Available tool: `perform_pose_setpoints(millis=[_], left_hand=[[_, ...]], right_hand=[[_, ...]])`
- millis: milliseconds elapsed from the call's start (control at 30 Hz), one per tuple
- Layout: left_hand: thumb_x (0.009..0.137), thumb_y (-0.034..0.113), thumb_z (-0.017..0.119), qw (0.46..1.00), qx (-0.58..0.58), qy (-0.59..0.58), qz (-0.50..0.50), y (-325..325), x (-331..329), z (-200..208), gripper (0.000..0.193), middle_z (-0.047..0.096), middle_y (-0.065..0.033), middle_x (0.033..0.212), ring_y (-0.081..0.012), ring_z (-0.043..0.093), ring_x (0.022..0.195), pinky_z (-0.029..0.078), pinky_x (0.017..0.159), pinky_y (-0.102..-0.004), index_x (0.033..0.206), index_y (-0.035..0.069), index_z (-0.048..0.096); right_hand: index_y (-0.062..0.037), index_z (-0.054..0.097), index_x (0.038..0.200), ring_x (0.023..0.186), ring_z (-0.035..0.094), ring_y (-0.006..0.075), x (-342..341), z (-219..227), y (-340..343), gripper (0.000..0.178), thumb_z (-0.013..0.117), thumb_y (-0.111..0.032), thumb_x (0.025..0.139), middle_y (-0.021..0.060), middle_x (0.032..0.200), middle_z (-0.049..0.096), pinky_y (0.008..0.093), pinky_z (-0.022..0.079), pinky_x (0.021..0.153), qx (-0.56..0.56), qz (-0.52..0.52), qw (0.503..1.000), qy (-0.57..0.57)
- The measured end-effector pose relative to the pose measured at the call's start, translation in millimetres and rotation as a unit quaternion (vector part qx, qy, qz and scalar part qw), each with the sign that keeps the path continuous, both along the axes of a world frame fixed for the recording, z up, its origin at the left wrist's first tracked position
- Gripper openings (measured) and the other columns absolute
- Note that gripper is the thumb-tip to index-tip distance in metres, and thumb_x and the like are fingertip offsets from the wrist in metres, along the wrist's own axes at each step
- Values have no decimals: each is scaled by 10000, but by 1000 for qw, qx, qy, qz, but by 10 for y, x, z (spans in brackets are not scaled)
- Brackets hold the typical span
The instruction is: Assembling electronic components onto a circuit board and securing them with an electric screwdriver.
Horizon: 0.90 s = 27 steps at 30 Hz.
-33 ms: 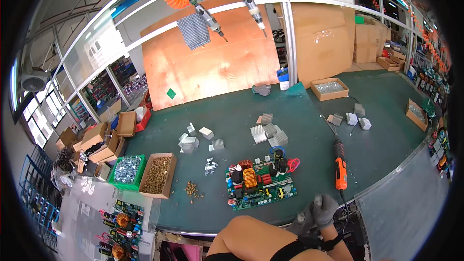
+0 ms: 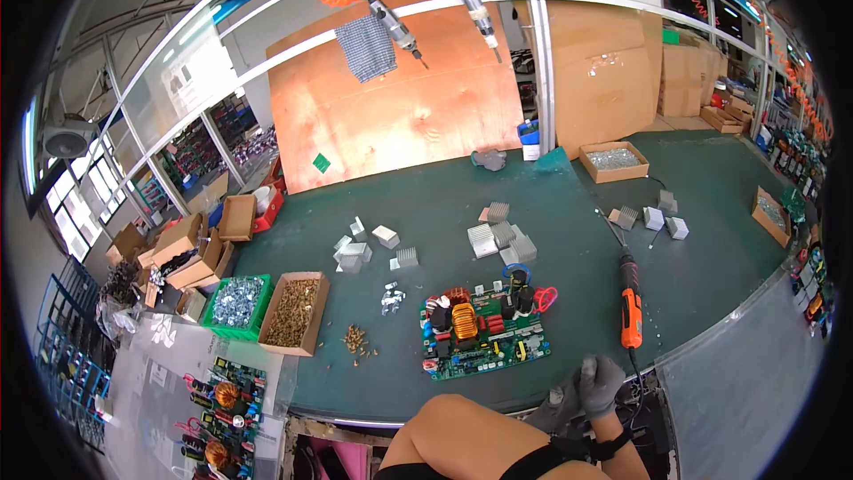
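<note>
Both hands wear grey gloves and meet close together at the near edge of the bench, right of centre. My right hand has its fingers curled closed beside the left; whatever may be in them is hidden. My left hand is partly covered by the right, and its fingers cannot be made out. Black bands circle both wrists. The nearest item on the bench is a green circuit board with copper coils, black capacitors and a pink wire loop. To the right of the hands lies an orange and black electric screwdriver, its cord running down past them.
Several finned metal heatsinks stand across the green bench. Brass-coloured parts fill a cardboard box beside a green bin of silvery parts. More circuit boards lie at the lower left. Two drivers hang overhead on orange coiled hoses.
The view has shifted slightly, so the bench sits a little further right and higher in the picture. My hands show no clear change.
</note>
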<state>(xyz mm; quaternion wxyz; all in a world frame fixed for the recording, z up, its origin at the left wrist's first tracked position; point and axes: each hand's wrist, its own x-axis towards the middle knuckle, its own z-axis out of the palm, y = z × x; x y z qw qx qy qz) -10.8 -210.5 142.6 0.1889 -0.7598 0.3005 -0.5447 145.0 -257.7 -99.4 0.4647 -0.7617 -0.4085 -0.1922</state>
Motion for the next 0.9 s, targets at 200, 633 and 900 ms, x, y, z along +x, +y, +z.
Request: perform_pose_setpoints(millis=[200, 633, 900], left_hand=[[955, 411, 522, 999, 29, -12, 27, -116, -128, 68, 601, 318, -118, 1557, -217, 291, 1428, 289, 1136, -414, 1461, 96, 446], [958, 359, 545, 970, 126, -184, 95, 78, -828, 220, 564, 311, -19, 1609, -139, 239, 1491, 217, 1204, -401, 1466, 127, 470], [980, 343, 506, 940, -95, 229, 234, 268, 100, -1640, 528, 388, -37, 1527, -150, 342, 1401, 294, 1098, -395, 1449, 104, 469]], right_hand=[[-36, 538, 712, 558, 533, 418, 17, 10, 27, 410, 549, -343, 984, 186, 621, 523, 475, 387, 495, 0, 8, 1000, 20], [-62, 615, 771, 646, 616, 407, -82, 95, 16, 306, 613, -338, 903, 176, 707, 612, 467, 483, 564, -24, -20, 997, 71], [-103, 638, 818, 683, 640, 354, -142, 143, 63, 317, 577, -389, 940, 113, 750, 633, 449, 501, 584, -80, -98, 992, 29]])
